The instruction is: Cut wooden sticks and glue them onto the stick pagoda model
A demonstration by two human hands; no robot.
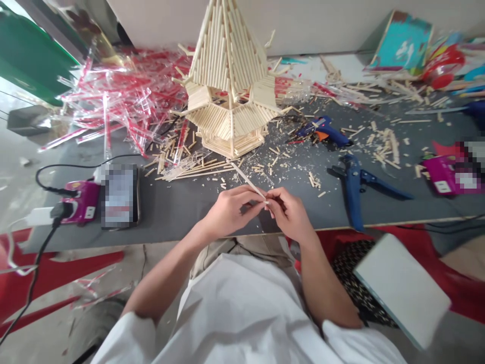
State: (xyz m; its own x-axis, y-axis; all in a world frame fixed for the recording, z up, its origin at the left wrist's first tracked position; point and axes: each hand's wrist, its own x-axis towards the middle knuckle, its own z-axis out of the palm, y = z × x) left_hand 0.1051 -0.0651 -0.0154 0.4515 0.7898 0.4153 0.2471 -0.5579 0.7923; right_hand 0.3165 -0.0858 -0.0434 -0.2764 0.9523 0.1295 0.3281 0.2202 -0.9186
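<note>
Near the table's front edge, my left hand [232, 208] and my right hand [291, 213] meet with fingertips closed around one thin wooden stick [248, 181]. The stick slants away from me toward the base of a pagoda-like model [231, 121] built of pale sticks. Loose wooden sticks [197, 169] lie in front of the model, left of its base. To the right of my right hand rests a blue pipe cutter [354, 187], its handles spread. A blue glue gun [326, 131] lies farther back among wood scraps.
Red-and-clear plastic wrappers [125, 96] heap up at the back left. A phone [119, 196] and a purple power strip [81, 201] with cables sit at the left edge. Cut stick pieces [390, 146] litter the right side, near another purple power box [441, 174].
</note>
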